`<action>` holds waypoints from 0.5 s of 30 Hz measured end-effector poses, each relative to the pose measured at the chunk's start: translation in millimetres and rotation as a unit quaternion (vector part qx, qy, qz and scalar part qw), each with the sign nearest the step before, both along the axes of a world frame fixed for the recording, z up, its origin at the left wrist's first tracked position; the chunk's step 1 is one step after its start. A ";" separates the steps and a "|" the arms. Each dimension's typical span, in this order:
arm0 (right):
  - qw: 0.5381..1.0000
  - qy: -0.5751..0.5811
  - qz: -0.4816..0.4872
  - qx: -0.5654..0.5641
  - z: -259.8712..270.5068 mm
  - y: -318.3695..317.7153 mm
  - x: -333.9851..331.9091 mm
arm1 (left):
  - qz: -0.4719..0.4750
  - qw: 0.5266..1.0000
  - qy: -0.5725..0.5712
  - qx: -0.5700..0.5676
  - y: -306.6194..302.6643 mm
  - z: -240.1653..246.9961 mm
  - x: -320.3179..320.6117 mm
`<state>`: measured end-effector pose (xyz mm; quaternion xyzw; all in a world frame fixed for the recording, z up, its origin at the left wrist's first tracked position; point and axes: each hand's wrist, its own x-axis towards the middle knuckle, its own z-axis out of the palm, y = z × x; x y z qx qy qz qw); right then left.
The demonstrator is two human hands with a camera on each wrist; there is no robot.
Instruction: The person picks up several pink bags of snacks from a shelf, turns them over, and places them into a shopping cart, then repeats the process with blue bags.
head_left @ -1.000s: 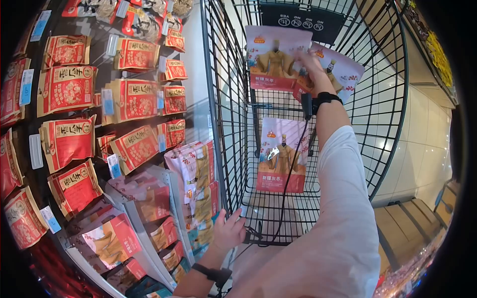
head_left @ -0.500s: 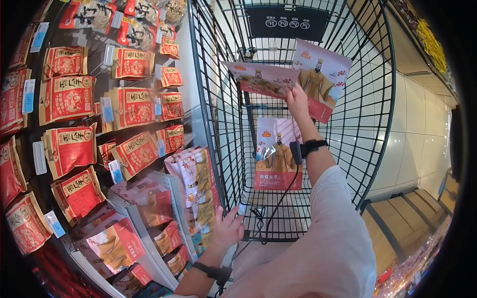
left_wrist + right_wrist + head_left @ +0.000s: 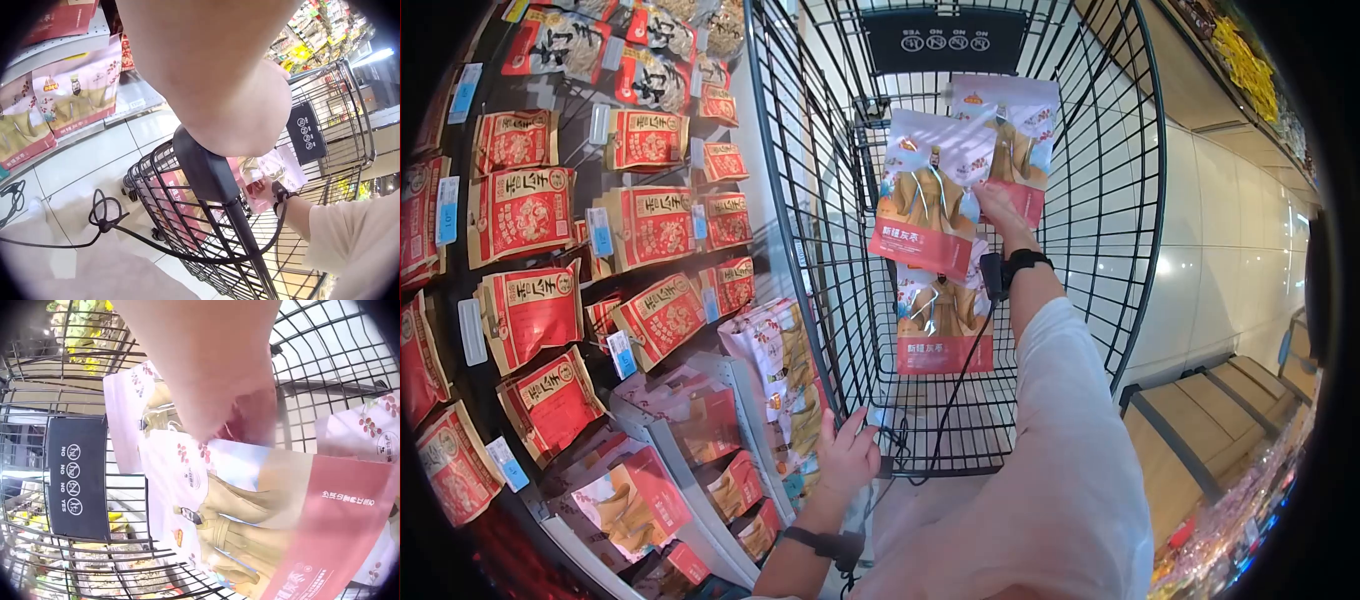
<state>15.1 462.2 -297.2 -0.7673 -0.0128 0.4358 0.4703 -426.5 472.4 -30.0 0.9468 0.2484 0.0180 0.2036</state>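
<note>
In the head view, my right hand (image 3: 1002,210) pinches the right edge of a pink-and-white pouch (image 3: 925,190) printed with a robed figure. That pouch (image 3: 237,519) fills much of the right wrist view, below the hand (image 3: 206,375). Behind it a similar pouch (image 3: 1025,125) lies farther up the cart, and a third (image 3: 945,345) lies nearer, its top overlapped by the held one. My left hand (image 3: 847,458) is at the near end of the cart, fingers extended and relaxed; in the left wrist view it is beside the black handle (image 3: 203,165).
The wire cart (image 3: 1145,200) surrounds the pouches, with a black sign (image 3: 945,42) at its far end. On the left, hanging red-and-brown packets (image 3: 520,215) and shelves of pink pouches (image 3: 635,500) line the cart. Wooden boxes (image 3: 1200,430) stand on the right floor. A black cable (image 3: 950,420) runs through the cart.
The pouch in my right hand has tilted from nearly edge-on to face-up and come nearer, over the top of the nearest pouch. The other far pouch has shifted left. My left hand stays at the near end.
</note>
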 end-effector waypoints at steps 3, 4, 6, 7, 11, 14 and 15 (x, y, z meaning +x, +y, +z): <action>0.957 -0.223 -0.079 -0.168 -15.5 -24.4 8.0 | -0.004 1.000 0.006 -0.005 2.1 3.3 3.2; 0.868 -0.403 -0.142 -0.252 -19.5 -30.3 11.5 | -0.005 1.000 0.006 -0.007 2.6 3.2 5.6; 0.853 -0.411 -0.140 -0.290 -11.0 -38.4 3.8 | -0.013 1.000 0.005 -0.003 2.7 4.8 5.9; 0.835 -0.421 -0.138 -0.326 -3.5 -42.3 0.6 | -0.014 1.000 0.008 -0.007 2.3 4.8 5.3; 0.876 -0.344 -0.113 -0.319 21.7 -28.2 -8.2 | -0.013 1.000 0.008 -0.002 2.5 4.1 5.0; 0.874 -0.353 -0.124 -0.310 26.9 -28.2 -16.6 | -0.015 1.000 0.004 0.002 3.6 3.5 5.3; 0.874 -0.354 -0.125 -0.309 17.2 -37.4 -11.4 | -0.013 1.000 0.003 0.002 3.4 4.5 4.8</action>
